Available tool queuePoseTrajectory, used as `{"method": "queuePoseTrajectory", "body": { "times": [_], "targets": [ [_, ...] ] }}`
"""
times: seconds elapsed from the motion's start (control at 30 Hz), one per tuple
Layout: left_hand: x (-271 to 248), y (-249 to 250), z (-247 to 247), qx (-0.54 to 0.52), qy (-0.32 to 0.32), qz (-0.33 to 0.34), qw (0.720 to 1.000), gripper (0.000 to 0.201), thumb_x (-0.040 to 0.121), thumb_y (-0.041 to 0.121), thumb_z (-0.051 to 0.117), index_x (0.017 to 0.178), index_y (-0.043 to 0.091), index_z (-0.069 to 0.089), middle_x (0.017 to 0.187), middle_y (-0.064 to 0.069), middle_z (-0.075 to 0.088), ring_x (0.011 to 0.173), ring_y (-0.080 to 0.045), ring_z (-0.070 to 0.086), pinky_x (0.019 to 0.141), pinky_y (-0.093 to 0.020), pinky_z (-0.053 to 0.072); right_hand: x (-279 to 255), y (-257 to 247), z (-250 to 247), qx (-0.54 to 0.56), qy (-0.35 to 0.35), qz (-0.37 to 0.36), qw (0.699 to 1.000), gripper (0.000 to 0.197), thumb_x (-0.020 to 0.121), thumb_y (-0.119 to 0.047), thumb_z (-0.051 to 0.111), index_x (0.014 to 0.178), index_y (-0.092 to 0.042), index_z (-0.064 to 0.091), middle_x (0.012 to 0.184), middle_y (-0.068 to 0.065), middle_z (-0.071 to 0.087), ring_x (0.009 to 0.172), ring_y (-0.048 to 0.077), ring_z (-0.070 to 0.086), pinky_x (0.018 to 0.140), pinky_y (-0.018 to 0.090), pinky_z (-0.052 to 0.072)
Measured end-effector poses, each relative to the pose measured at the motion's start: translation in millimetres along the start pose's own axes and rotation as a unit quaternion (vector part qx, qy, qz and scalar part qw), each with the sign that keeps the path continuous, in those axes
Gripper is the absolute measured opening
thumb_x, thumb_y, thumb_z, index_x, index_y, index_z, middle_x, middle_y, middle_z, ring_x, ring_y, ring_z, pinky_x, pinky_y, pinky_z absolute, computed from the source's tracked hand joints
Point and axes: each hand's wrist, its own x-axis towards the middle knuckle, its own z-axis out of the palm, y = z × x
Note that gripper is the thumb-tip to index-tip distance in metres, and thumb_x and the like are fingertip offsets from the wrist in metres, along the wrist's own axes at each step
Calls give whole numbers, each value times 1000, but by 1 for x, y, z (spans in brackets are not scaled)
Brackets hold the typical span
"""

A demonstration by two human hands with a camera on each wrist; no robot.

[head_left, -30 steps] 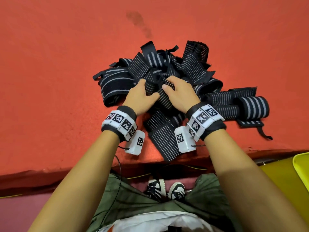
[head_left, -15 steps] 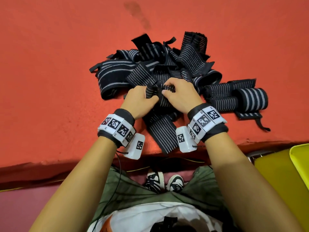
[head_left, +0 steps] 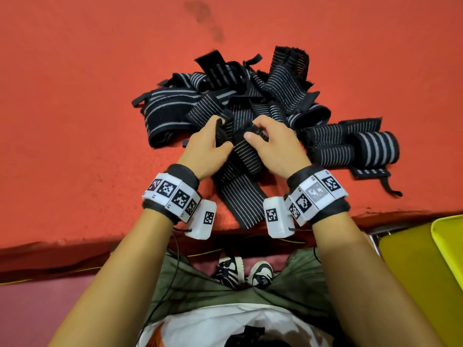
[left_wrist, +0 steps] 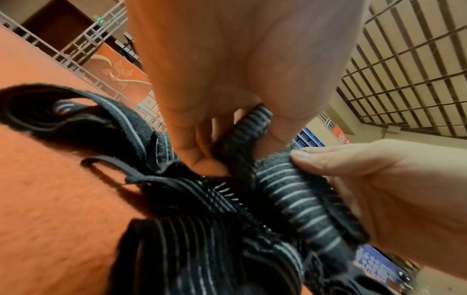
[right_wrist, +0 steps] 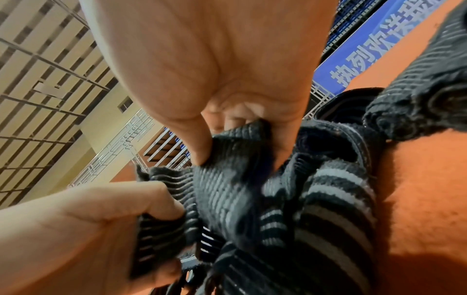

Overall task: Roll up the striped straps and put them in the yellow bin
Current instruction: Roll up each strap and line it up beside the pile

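Compared with a second ago, you are lifting the strap's (head_left: 244,156) far end off the pile (head_left: 250,101). Your left hand (head_left: 209,146) and right hand (head_left: 274,146) are both pinching this black, thin-white-striped band; its tail is trailing toward you across the red surface (head_left: 75,108).

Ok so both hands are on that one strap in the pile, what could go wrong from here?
1. The left hand and right hand grip a strap lying under the tangled pile; lifting it may drag neighbours along.
2. Its free end trails toward the table edge, so the roll could start loose or crooked.
3. The yellow bin sits low to the right; a loose roll might unwind on the way.
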Motion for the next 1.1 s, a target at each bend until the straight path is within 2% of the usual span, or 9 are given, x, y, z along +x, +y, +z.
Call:
{"method": "queuePoseTrajectory", "body": {
  "times": [0.07, 0.23, 0.33, 0.43, 0.6, 0.8, 0.93, 1.0, 1.1],
  "targets": [
    [0, 3, -1, -10, 1, 5, 1000, 13, 90, 12, 58, 96, 24, 55, 82, 11, 61, 69, 8, 54, 64, -8, 40, -1, 1, -2, 16, 11, -3, 1000, 7, 100, -26, 59, 95, -23, 56, 77, -9, 58, 73, 6, 54, 67, 16, 38],
    [0, 2, -5, -24, 66, 18, 997, 18, 90, 12, 58, 108, 11, 57, 82, 7, 64, 70, 2, 57, 66, -14, 42, 2, 10, -8, 66, 82, 7, 994, 8, 103, -27, 54, 97, -21, 56, 79, -5, 57, 78, 19, 54, 74, 34, 40],
    [2, -3, -10, -66, 78, 13, 995, 57, 92, 11, 62, 143, 23, 40, 96, 20, 63, 77, 5, 63, 73, -18, 50, 3, 9, -15, 85, 85, 8, 993, 9, 105, -26, 50, 104, -22, 58, 88, -3, 62, 85, 17, 58, 79, 35, 43],
    [4, 2, -9, -84, 32, 102, 991, 88, 88, 2, 66, 157, 26, 17, 134, 31, 43, 113, 19, 53, 100, -10, 43, 2, 0, -17, 106, 64, -12, 992, 17, 100, -25, 53, 111, -18, 64, 103, -5, 70, 98, 15, 65, 93, 40, 52],
    [12, 10, 1, 37, -23, 48, 998, 55, 79, 33, 68, 132, 26, 58, 139, -4, 40, 132, -22, 37, 117, -39, 34, -3, -12, -23, 146, 33, -44, 988, 35, 86, 6, 61, 116, -12, 67, 104, -10, 67, 95, -5, 61, 87, 14, 48],
    [8, 9, -3, 87, 41, 62, 993, 25, 78, 59, 72, 74, 39, 57, 134, 17, 52, 135, -16, 36, 111, -54, 29, 0, -11, -29, 121, 102, -15, 987, 10, 97, -17, 62, 106, -19, 66, 97, -12, 69, 95, 4, 64, 88, 25, 50],
    [7, 15, -5, 54, 75, 86, 992, 36, 85, 58, 59, 103, 29, 70, 113, 19, 69, 119, -7, 57, 115, -57, 26, -5, -15, -30, 139, 60, -7, 988, 26, 94, -21, 69, 119, -19, 62, 101, -13, 67, 94, 3, 64, 86, 21, 49],
    [8, 20, -7, -17, 105, 100, 989, 28, 93, 48, 59, 115, 33, 68, 106, 17, 73, 107, -6, 65, 109, -55, 39, -5, -15, -29, 173, 49, -7, 984, 47, 89, -10, 71, 131, -18, 53, 105, -10, 65, 98, 5, 63, 90, 22, 51],
    [10, 24, -10, -69, 100, 110, 986, 31, 100, 28, 58, 131, 27, 63, 119, 13, 71, 113, -3, 65, 103, -41, 50, -1, -14, -23, 165, 37, -9, 986, 41, 89, -9, 71, 126, -17, 55, 109, -5, 67, 104, 9, 65, 93, 28, 52]
  ]
}}
